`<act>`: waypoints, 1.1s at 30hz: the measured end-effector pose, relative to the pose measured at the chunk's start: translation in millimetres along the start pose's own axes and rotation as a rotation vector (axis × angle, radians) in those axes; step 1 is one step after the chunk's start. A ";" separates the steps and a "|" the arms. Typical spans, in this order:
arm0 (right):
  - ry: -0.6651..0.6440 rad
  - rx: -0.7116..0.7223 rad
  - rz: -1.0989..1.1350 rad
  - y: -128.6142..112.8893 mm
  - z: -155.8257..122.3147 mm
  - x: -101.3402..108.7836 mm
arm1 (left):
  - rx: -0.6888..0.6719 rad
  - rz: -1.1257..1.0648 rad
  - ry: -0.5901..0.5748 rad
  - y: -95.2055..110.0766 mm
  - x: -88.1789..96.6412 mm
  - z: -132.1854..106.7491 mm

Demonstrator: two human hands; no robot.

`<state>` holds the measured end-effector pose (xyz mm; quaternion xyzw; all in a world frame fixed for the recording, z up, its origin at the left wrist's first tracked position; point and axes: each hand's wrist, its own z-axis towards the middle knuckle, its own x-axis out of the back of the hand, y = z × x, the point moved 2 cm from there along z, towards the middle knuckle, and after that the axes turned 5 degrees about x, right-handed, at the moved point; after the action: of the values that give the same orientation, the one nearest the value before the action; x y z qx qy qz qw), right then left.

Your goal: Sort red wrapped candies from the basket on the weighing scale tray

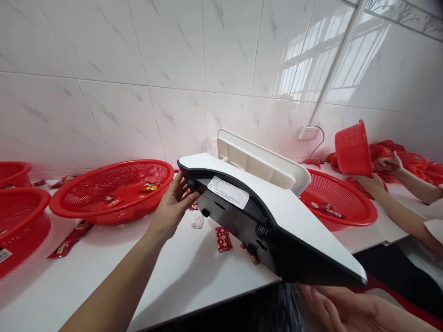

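The white-and-black device (263, 198) looks clear of the worktop (86, 263), tilted so its labelled underside shows; lifted, I'd judge, but not yet set down. The left hand (171, 205) has its grip closed on one end, thumb over the underside; the right hand (335, 304) is under the opposite end, its grip too hidden for me to tell (nor can I say whose fingertips peep out below the middle). Sorting seems barely begun, if that: a red packet (224, 239) lies loose on the worktop, and the wide left basket (86, 213) holds only a few wrapped pieces. The right basket (363, 219) has a small cluster too. Behind the device leans a cream tray (294, 168), nothing visible in it, and a co-worker's hand steadies a tipped red tub (351, 150).
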<state>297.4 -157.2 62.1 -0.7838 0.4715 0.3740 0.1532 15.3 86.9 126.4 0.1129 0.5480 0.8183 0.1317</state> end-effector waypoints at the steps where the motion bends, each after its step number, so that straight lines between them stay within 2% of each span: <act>1: 0.006 -0.006 0.040 -1.0 2.4 -2.3 | -0.007 0.014 0.009 -0.1 -1.0 0.7; 4: 0.012 -0.023 0.231 -3.0 3.0 -14.5 | -0.039 0.065 0.044 3.3 -3.9 4.6; 7: 0.041 -0.119 0.395 -2.7 -3.4 -24.8 | -0.082 0.096 0.079 8.5 -5.9 10.0; 10: 0.077 -0.223 0.478 -2.1 -10.7 -27.6 | -0.092 0.112 0.095 11.2 -7.8 14.9; 13: 0.039 -0.223 0.475 0.0 -15.4 -30.4 | -0.090 0.103 0.074 10.1 -11.0 18.7; 17: -0.066 -0.150 0.220 6.6 -17.0 -38.5 | -0.080 0.059 0.064 3.0 -14.1 23.8; 22: -0.202 0.085 -0.265 -1.1 -1.8 -36.4 | -0.058 0.022 0.079 -5.3 -14.4 29.8; 27: -0.291 0.194 -0.418 -5.8 18.6 -38.5 | -0.035 0.032 0.092 -4.2 -12.0 31.2; 31: -0.250 0.234 -0.506 6.6 17.0 -48.5 | -0.033 0.040 0.097 -2.8 -7.1 32.0; 33: -0.268 0.290 -0.509 11.6 12.6 -53.5 | -0.011 0.011 0.085 -5.0 -4.9 33.6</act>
<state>267.2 -122.2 94.1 -0.7902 0.2844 0.3525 0.4128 31.4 116.2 134.0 0.0801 0.5481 0.8260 0.1043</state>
